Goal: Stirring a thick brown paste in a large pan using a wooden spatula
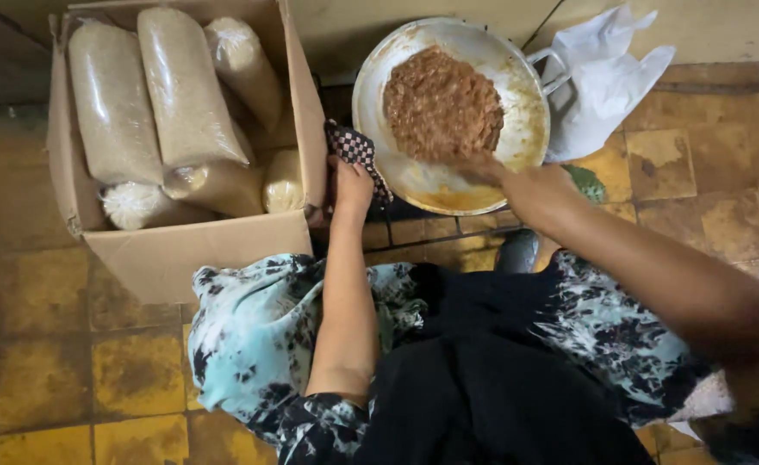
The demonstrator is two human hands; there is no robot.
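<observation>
Cardboard box (pixel 181 245) sits on yellow tiled floor (pixel 43 362), upper left, packed with clear grain-filled bags (pixel 181 95). Just right of it, a round metal pan (pixel 448 112), tilted toward the camera, holds brown cooked mash (pixel 442 103). White plastic bag (pixel 603 82) lies right of the pan. Left hand (pixel 351 182) is closed on a checkered cloth (pixel 355 151) at the pan's left rim. Right hand (pixel 530 188) at the lower rim, fingers blurred; can't tell grip.
</observation>
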